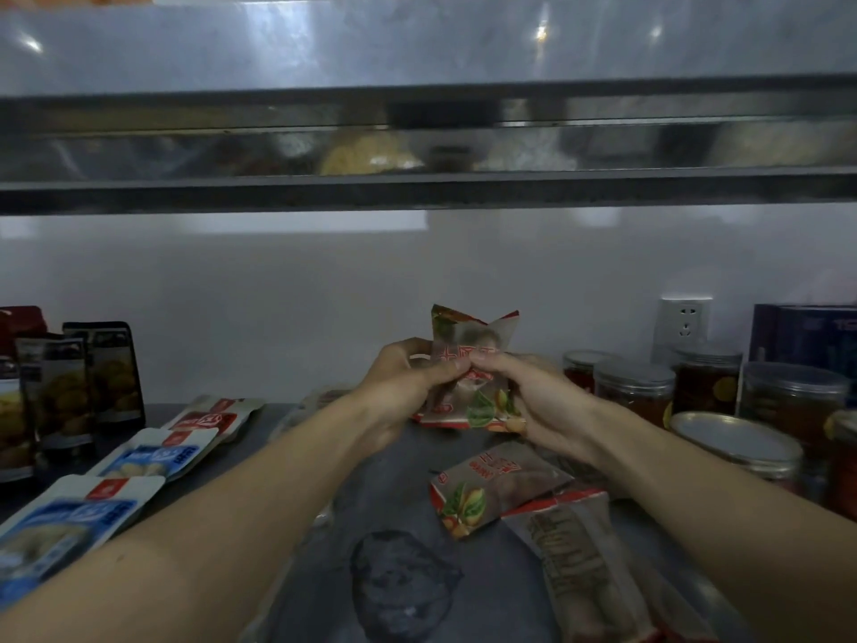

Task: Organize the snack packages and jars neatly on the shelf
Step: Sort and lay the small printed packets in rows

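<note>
Snack packet held upright over the shelf, mid-sort.

A red-edged nut packet [468, 364] is pinched between the left hand [403, 387] and right hand [533, 401] above the shelf [297, 540]; a placing spot beside its twin [491, 494] is probably needed next.

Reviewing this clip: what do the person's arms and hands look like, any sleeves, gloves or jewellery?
Both forearms are bare, no sleeves in view. The left hand and right hand are ungloved. No watch or bracelet shows on either wrist; rings cannot be told in this dim, soft picture.
</note>
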